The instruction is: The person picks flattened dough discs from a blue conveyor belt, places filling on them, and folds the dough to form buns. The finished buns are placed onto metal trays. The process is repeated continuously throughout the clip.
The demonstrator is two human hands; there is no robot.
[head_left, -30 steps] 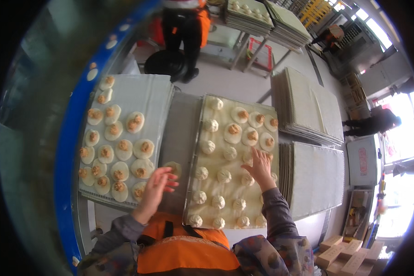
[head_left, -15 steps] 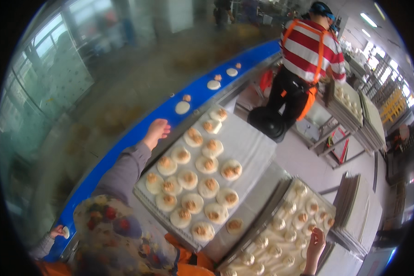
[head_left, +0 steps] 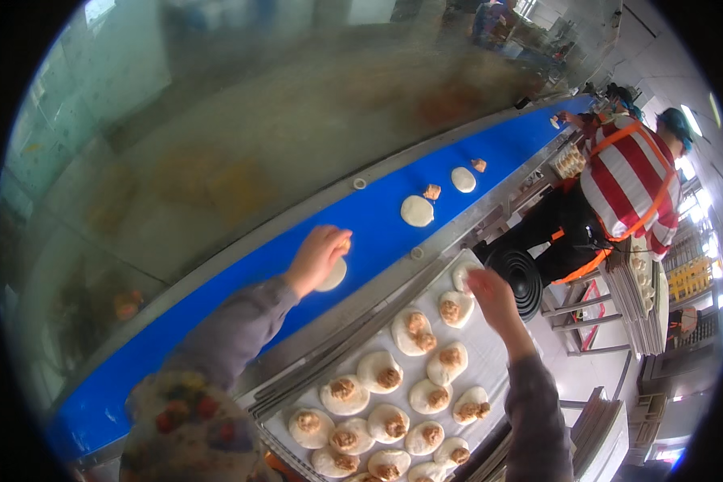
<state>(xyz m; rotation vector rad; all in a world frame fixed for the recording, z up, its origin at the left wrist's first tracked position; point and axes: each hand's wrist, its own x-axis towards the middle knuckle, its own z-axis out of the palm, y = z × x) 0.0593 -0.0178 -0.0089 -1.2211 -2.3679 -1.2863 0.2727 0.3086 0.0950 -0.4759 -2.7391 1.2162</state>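
Observation:
On the blue conveyor belt [head_left: 241, 301], my left hand [head_left: 315, 259] pinches what looks like a small orange-brown lump of filling. Just below its fingers lies a pale dough disc [head_left: 332, 275], partly covered by the hand. My right hand [head_left: 494, 299] is over the far end of a cloth-covered tray [head_left: 490, 353], against a dough disc [head_left: 461, 277]. Its fingers are blurred and partly hidden. Several dough rounds topped with filling [head_left: 390, 377] sit in rough rows on that tray.
Farther along the belt lie a dough disc [head_left: 417, 211] and a filling lump [head_left: 432, 192], then another such pair. A person in a red-and-white striped top [head_left: 631, 173] works at the right, near a black round stool [head_left: 516, 281]. Stacked boards [head_left: 598, 434] stand at lower right.
The view has swung toward the belt. My left hand has closed near a dough disc there. My right hand has gone from the lower right tray to the far end of the nearer one.

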